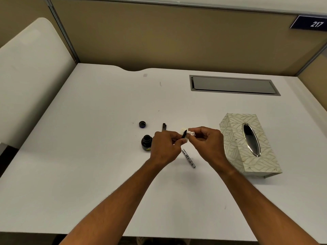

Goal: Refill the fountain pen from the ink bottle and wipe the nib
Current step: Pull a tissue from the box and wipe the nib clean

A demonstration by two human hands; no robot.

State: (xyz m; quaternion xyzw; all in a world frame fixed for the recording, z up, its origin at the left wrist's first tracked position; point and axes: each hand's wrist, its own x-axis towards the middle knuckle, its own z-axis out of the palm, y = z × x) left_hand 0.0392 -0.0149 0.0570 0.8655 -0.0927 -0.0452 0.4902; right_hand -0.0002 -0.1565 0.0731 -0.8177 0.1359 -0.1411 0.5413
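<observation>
With the pen (pixel 184 134) pinched in the left hand (pixel 165 147) and tissue (pixel 191 133) in the right hand (pixel 206 144), the open ink bottle (pixel 146 141), left and close, could be knocked.

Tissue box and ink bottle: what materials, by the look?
Tissue box: rigid, likely wood or board with a matte leaf-pattern covering; its oval opening has a shiny, chrome-like metal rim. Ink bottle: dark and glossy, probably glass, though plastic can't be excluded.

Left and near parts of the table (pixel 79 156) lie open; the ink bottle (pixel 146 142), its cap (pixel 142 124), pen parts (pixel 188 158) and tissue box (pixel 247 144) crowd the middle and right.
</observation>
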